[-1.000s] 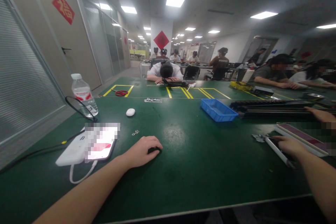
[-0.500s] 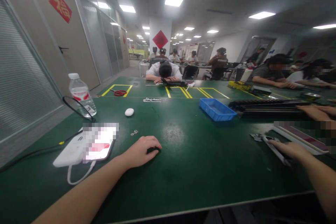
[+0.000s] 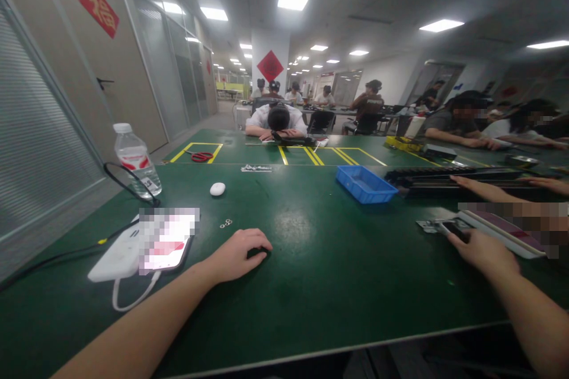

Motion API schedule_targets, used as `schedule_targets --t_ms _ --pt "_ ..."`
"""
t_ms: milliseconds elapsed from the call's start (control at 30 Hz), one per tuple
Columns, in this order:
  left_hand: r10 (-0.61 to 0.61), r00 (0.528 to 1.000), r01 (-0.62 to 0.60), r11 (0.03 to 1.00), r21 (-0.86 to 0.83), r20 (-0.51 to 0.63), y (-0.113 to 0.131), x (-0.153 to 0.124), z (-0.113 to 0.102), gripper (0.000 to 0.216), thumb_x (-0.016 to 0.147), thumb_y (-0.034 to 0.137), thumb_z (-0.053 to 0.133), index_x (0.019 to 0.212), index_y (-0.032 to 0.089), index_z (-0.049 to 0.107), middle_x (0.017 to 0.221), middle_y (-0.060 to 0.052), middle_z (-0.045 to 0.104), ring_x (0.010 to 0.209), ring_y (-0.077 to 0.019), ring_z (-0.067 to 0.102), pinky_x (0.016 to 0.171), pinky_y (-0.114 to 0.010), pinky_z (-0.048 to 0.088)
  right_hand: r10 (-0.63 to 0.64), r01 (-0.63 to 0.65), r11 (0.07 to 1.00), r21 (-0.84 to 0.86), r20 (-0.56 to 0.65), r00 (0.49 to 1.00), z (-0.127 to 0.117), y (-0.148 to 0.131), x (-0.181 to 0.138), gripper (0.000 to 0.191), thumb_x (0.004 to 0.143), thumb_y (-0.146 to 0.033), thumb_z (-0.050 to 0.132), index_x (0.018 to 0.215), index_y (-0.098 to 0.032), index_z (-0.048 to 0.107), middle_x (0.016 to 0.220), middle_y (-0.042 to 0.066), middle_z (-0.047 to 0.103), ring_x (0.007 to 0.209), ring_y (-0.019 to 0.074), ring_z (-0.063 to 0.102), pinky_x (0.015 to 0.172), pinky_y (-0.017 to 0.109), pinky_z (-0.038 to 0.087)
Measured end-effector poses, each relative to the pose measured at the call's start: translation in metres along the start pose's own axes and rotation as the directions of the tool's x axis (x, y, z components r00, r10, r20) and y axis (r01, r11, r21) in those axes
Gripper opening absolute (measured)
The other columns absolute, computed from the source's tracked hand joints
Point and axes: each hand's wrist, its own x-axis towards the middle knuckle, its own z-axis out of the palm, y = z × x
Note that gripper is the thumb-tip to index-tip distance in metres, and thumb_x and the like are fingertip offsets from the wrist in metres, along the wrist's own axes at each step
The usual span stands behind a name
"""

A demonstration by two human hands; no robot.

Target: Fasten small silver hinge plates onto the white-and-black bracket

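Green bench matting (image 3: 320, 260) carries the left hand (image 3: 235, 254), fingers curled loosely over a small dark part (image 3: 256, 253), while the right hand (image 3: 478, 249) pinches a dark strip (image 3: 453, 228); steadying that strip flat seems wise.

Colours on the bench, head view

Bench (image 3: 320, 260) is dark green, glossy, with yellow line markings (image 3: 311, 156) boxed out at the far end. Blue tray (image 3: 365, 183); yellow tray (image 3: 402, 143) further back. Red-handled scissors (image 3: 202, 157) inside a yellow box. White oval thing (image 3: 217, 189), white power bank (image 3: 116, 256) with white cable (image 3: 128, 299); phone (image 3: 166, 243) screen white with a red patch. Clear bottle (image 3: 136, 161), white cap, red-and-white label. Black cable (image 3: 127, 180) looping beside it. Long black part (image 3: 448, 180) at right. Flat piece (image 3: 502, 228) white-edged, maroon-ish face, probably; blurred there. Red diamond sign (image 3: 269, 66) on white pillar, red sign (image 3: 98, 8) on beige door.
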Motion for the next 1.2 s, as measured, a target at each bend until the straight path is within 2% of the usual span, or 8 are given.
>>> schedule_targets --t_ms 100,200,400,567,800,933,1200 --pt "0.0 1.0 0.0 1.0 -0.002 0.003 -0.001 0.0 0.001 0.017 0.086 0.016 0.051 0.098 0.019 0.064 0.098 -0.004 0.064 0.092 -0.0153 0.059 0.086 -0.03 0.044 0.006 -0.001 0.995 -0.104 0.048 0.999 -0.004 -0.001 -0.003 0.057 0.083 -0.06 0.033 0.103 -0.013 0.059 0.096 0.026 0.063 0.092 0.0388 0.064 0.069 0.043 0.052" --pt "-0.002 1.0 0.002 1.0 0.0 0.0 -0.001 0.0 0.001 0.016 0.086 0.017 0.051 0.097 0.019 0.064 0.096 -0.004 0.064 0.091 -0.0152 0.059 0.084 -0.029 0.044 0.004 -0.004 0.991 -0.132 0.004 1.0 -0.005 -0.004 -0.008 0.054 0.084 -0.059 0.032 0.102 -0.016 0.059 0.097 0.024 0.065 0.092 0.0367 0.065 0.068 0.042 0.052" --pt "0.003 1.0 -0.003 1.0 -0.003 -0.003 0.0 0.0 0.001 0.016 0.086 0.017 0.051 0.096 0.019 0.064 0.097 -0.004 0.064 0.091 -0.0151 0.06 0.084 -0.029 0.044 0.077 -0.084 0.994 -0.068 -0.09 0.993 -0.004 -0.01 -0.01 0.053 0.083 -0.055 0.036 0.113 -0.017 0.058 0.098 0.024 0.065 0.093 0.0378 0.064 0.067 0.044 0.052" --pt "-0.002 1.0 0.002 1.0 -0.002 0.0 0.001 0.0 0.0 0.017 0.086 0.016 0.051 0.097 0.019 0.064 0.097 -0.004 0.064 0.092 -0.015 0.06 0.085 -0.029 0.044 0.15 -0.153 0.988 -0.021 -0.105 0.983 -0.007 -0.014 -0.012 0.066 0.083 -0.061 0.03 0.119 -0.013 0.056 0.101 0.024 0.064 0.098 0.0377 0.063 0.072 0.042 0.052" --pt "-0.002 1.0 0.002 1.0 -0.003 0.004 0.001 0.0 0.0 0.017 0.087 0.017 0.05 0.097 0.019 0.064 0.098 -0.004 0.064 0.092 -0.015 0.059 0.085 -0.029 0.044 0.111 -0.115 0.989 -0.092 -0.056 0.992 -0.01 -0.014 -0.016 0.063 0.083 -0.061 0.031 0.116 -0.015 0.058 0.102 0.023 0.064 0.096 0.0366 0.063 0.069 0.04 0.053" --pt "0.004 1.0 -0.004 1.0 0.0 0.004 0.0 0.0 0.001 0.017 0.087 0.016 0.05 0.097 0.019 0.063 0.098 -0.004 0.064 0.092 -0.015 0.059 0.085 -0.029 0.044 0.12 -0.124 0.99 -0.07 -0.062 0.991 -0.01 -0.014 -0.02 0.058 0.083 -0.059 0.035 0.112 -0.016 0.06 0.095 0.021 0.066 0.089 0.0353 0.065 0.066 0.039 0.052" --pt "-0.006 1.0 0.005 1.0 0.005 0.009 -0.002 0.0 0.002 0.017 0.086 0.017 0.051 0.098 0.019 0.063 0.099 -0.004 0.064 0.093 -0.0154 0.059 0.086 -0.03 0.043 0.037 -0.044 0.999 -0.031 -0.187 0.982 0.0 -0.01 -0.016 0.044 0.079 -0.049 0.051 0.108 -0.017 0.061 0.094 0.016 0.067 0.082 0.0318 0.065 0.058 0.036 0.048"
